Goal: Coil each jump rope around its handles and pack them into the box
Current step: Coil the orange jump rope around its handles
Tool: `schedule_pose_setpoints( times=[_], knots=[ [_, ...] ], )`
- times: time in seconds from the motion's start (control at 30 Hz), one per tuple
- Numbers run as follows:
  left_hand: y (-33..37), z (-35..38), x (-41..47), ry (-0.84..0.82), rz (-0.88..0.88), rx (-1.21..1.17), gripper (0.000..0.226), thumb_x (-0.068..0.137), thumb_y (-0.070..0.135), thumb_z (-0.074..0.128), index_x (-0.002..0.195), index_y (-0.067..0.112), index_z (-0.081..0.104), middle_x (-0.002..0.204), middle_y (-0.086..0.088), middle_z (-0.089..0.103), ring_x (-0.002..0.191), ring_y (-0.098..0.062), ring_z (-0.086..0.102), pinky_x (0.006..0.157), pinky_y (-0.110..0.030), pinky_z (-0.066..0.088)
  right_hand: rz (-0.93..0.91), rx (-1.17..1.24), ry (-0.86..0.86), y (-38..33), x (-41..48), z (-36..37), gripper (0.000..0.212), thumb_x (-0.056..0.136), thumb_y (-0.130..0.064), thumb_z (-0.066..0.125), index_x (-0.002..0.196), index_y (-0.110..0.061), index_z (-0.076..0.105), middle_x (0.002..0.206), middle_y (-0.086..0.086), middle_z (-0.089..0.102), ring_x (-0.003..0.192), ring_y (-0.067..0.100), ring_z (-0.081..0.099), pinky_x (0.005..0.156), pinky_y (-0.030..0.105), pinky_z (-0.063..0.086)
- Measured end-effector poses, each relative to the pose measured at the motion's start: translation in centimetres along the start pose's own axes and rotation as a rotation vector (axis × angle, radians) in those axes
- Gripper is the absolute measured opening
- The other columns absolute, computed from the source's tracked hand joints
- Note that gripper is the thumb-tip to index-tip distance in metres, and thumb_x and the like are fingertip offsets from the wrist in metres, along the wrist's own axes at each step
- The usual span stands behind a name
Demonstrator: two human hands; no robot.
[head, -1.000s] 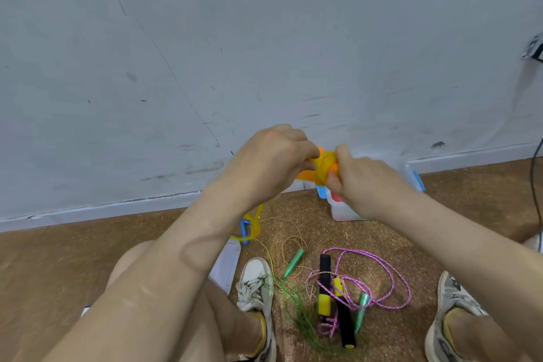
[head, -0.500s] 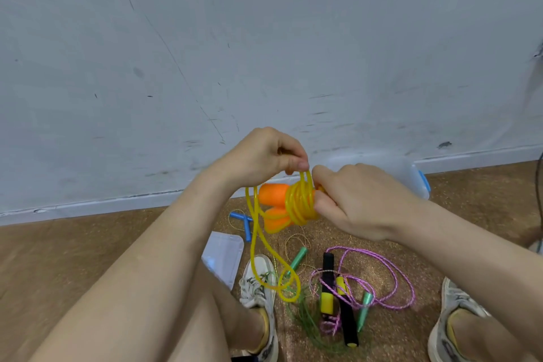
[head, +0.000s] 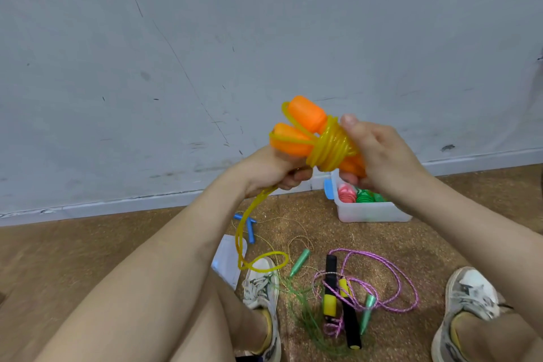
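Against a scuffed grey wall, right hand (head: 382, 156) grips the orange handles (head: 305, 116); left hand (head: 270, 170) pinches the yellow rope (head: 332, 150), whose coils could spring loose if tension slackens

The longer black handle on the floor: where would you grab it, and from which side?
Probably pinch the bare lower end of the black handle from above, fingers across its width. It lies flat on the floor, that end nearest the person, while the pink cord loops over its upper, yellow-padded part.
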State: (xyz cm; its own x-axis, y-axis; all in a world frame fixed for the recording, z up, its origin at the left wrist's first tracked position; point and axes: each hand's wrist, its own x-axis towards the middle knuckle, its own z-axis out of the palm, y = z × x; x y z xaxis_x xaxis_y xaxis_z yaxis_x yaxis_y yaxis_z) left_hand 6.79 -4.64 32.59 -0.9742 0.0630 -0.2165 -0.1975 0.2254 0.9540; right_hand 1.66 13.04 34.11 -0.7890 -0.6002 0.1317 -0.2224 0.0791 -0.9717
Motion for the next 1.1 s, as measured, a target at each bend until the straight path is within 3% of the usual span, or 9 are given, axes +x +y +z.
schedule_pose_setpoints(
  times=[0.17,0.3,0.37,0.43,0.57,0.67,0.8,0.93,1.1],
  knots=[
    [0.5,2.0,0.2,0.125,0.055,0.386,0.025,0.104,0.018,0.035,0.106,0.014,0.059,0.057,-0.003,0.045,0.041,-0.003,0.038,0.044,-0.016,0.033,0.152,0.031,0.218,1.2,1.0,-0.5,0.058,0.101,-0.050,0.026,0.064,-0.013,0.052,0.050,0.009,0.050,0.036,0.012,0.044,0.037,0.013,0.029],
    [0.6,2.1,0.2,0.155,0.049,0.574,0.030,0.100,0.020,0.044,0.129,0.016,0.053,0.061,0.001,0.056,0.045,0.002,0.046,0.052,-0.019,0.037,0.188,-0.038,0.297,2.6,2.1,-1.4,0.060,0.101,-0.052,0.023,0.062,-0.014,0.049,0.053,0.013,0.049,0.038,0.015,0.047,0.040,0.018,0.032],
    [0.7,2.2,0.0,0.176,0.079,0.776,0.032,0.098,0.025,0.048,0.129,0.017,0.055,0.077,-0.004,0.067,0.067,-0.006,0.060,0.065,-0.025,0.042,0.143,-0.193,0.317,3.6,2.5,-1.6,0.061,0.099,-0.056,0.022,0.062,-0.016,0.048,0.058,0.011,0.054,0.055,0.025,0.058,0.053,0.031,0.045],
    [0.8,2.7,-0.3,0.213,0.158,1.201,0.031,0.097,0.031,0.048,0.124,0.019,0.058,0.103,-0.008,0.069,0.099,-0.025,0.062,0.079,-0.032,0.043,0.103,-0.426,0.295,4.7,2.7,-1.6,0.059,0.097,-0.058,0.020,0.068,-0.016,0.047,0.069,0.009,0.057,0.076,0.034,0.060,0.069,0.041,0.047],
    [0.8,4.5,-0.5,0.158,0.302,1.510,0.019,0.093,0.027,0.051,0.102,0.015,0.062,0.096,-0.010,0.066,0.093,-0.032,0.061,0.070,-0.037,0.043,0.103,-0.826,0.173,5.8,2.5,-1.3,0.043,0.101,-0.046,0.022,0.085,-0.014,0.046,0.094,0.020,0.061,0.090,0.039,0.055,0.070,0.040,0.038],
    [1.4,4.6,-0.3,0.156,0.384,1.426,0.018,0.091,0.028,0.055,0.102,0.018,0.065,0.095,-0.007,0.068,0.093,-0.030,0.060,0.072,-0.036,0.042,0.080,-0.966,0.068,5.7,2.0,-0.8,0.035,0.103,-0.041,0.024,0.090,-0.016,0.045,0.100,0.020,0.062,0.094,0.040,0.058,0.069,0.040,0.039],
    [2.2,2.7,-0.5,0.255,0.358,1.080,0.019,0.076,0.032,0.075,0.093,0.024,0.073,0.084,0.002,0.072,0.083,-0.016,0.062,0.072,-0.029,0.042,-0.046,-0.936,-0.142,5.4,1.2,0.3,0.044,0.100,-0.047,0.023,0.098,-0.017,0.055,0.101,0.016,0.065,0.096,0.037,0.060,0.071,0.038,0.042],
    [2.5,1.4,-0.6,0.345,0.253,0.603,0.017,0.062,0.026,0.086,0.073,0.029,0.073,0.057,0.014,0.063,0.058,0.002,0.052,0.061,-0.020,0.042,-0.181,-0.810,-0.267,3.4,0.9,-0.7,0.040,0.102,-0.041,0.026,0.072,-0.025,0.047,0.062,-0.005,0.054,0.068,0.023,0.054,0.063,0.035,0.035],
    [2.1,1.0,-0.2,0.259,0.337,0.446,0.017,0.062,0.023,0.084,0.072,0.034,0.075,0.065,0.014,0.063,0.067,-0.001,0.054,0.065,-0.018,0.041,-0.246,-0.718,-0.294,1.8,0.2,-1.3,0.042,0.100,-0.044,0.024,0.067,-0.029,0.046,0.051,-0.007,0.049,0.052,0.005,0.048,0.058,0.034,0.038]
  ],
)
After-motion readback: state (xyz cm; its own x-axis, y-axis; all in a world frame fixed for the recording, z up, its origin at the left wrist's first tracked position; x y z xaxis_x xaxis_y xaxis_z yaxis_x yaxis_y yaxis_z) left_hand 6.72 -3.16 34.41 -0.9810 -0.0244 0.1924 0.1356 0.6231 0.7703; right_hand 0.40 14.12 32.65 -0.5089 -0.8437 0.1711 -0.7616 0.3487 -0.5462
